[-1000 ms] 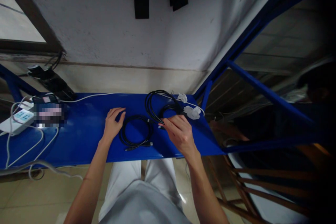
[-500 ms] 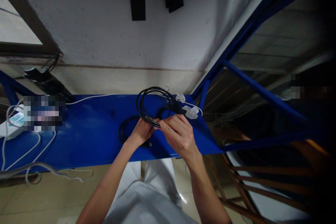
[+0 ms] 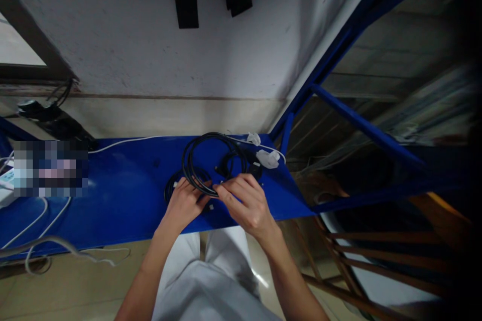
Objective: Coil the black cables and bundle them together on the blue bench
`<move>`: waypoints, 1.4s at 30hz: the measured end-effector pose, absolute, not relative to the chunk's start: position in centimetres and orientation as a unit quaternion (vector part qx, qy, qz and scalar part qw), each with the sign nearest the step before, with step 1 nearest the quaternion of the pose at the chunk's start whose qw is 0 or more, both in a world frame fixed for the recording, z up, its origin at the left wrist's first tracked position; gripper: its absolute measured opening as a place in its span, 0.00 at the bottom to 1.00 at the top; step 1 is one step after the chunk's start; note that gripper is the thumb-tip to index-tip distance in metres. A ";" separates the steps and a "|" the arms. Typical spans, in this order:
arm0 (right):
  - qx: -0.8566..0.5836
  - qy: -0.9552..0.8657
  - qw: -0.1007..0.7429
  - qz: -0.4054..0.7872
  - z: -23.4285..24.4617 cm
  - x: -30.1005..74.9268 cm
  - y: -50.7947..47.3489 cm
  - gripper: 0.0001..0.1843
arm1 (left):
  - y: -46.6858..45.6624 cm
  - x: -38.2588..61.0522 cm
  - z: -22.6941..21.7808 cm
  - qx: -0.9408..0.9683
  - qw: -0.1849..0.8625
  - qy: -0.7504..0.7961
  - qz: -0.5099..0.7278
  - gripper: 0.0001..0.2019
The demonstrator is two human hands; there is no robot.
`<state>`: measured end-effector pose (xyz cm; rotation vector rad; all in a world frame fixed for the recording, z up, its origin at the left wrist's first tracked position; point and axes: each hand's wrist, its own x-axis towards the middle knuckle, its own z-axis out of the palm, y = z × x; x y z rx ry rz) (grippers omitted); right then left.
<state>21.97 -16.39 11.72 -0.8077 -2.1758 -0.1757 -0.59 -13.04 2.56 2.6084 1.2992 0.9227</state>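
Ahead of you stands the pale wall [image 3: 150, 35], and below it the blue tabletop [image 3: 124, 195] runs from the left to a corner on your right, where a slanting blue frame [image 3: 361, 125] closes that side off. The near edge lies just under your wrists, so the free room is to the left across the bare blue middle, short of the loose white cords [image 3: 37, 210] trailing at the far left. The black cable [image 3: 185, 160] is wound in a loose loop that stands up off the tabletop between your hands. It looks light, limp and a little springy, likely to uncoil if let slack, so it is best held where the turns bunch together at the bottom of the loop. Your left hand [image 3: 184, 203] has its grip closed around the lower left of the loop, and your right hand [image 3: 244, 203] pinches the same bundle with thumb and forefinger, the other fingers spread above. A second coil [image 3: 167, 188] lies flat under your left hand, easy to snag, and a white plug [image 3: 267, 159] sits just behind your right fingers, near the corner
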 end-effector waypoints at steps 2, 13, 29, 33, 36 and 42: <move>-0.314 -0.860 0.398 -0.052 9.8 20.8 -16.5 0.18 | -14.9 -2.7 2.0 0.845 0.026 0.435 0.311 0.08; -0.322 -0.873 0.365 0.035 0.5 15.3 -16.9 0.11 | -19.4 -7.2 -0.4 0.798 0.079 0.482 0.353 0.05; -0.326 -0.881 0.342 0.002 -2.9 14.8 -16.1 0.10 | -7.9 -2.1 3.0 0.766 0.035 0.570 0.294 0.08; -0.340 -0.882 0.325 0.004 -3.2 14.9 -16.1 0.10 | -6.7 -1.6 1.6 0.769 0.055 0.578 0.266 0.05; -0.338 -0.885 0.320 0.009 -3.3 14.9 -16.1 0.09 | -6.7 -1.7 1.4 0.775 0.069 0.578 0.246 0.05; -0.324 -0.891 0.317 0.029 -3.4 15.0 -15.9 0.10 | -6.1 -1.5 2.1 0.770 0.074 0.600 0.205 0.07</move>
